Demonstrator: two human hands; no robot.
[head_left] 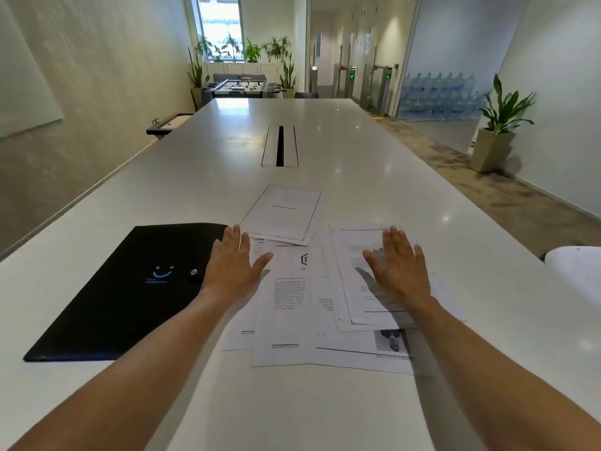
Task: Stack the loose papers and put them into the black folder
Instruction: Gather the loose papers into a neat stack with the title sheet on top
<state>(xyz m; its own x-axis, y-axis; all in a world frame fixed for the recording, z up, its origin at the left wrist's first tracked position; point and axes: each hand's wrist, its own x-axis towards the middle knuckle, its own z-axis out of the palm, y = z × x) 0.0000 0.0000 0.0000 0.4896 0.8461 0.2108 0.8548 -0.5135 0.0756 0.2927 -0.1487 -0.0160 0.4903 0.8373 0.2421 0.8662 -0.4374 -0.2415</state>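
Note:
Several loose printed papers (pixel 292 307) lie overlapping and askew on the white table (pixel 227 177) in front of me. One bordered sheet (pixel 281 213) lies tilted at the far edge of the pile. The black folder (pixel 130 288), closed with a snap button and a blue smile logo, lies flat to the left of the papers. My left hand (pixel 232 266) hovers palm down, fingers spread, over the folder's right edge and the pile's left side. Over the right-hand sheets, my right hand (pixel 398 270) is likewise flat and spread. Neither hand holds anything.
A cable slot (pixel 279 146) sits in the middle of the table beyond the papers. Something white (pixel 575 268) juts in at the table's right edge. A potted plant (pixel 497 131) stands on the floor to the right; a foosball table (pixel 242 86) is far behind.

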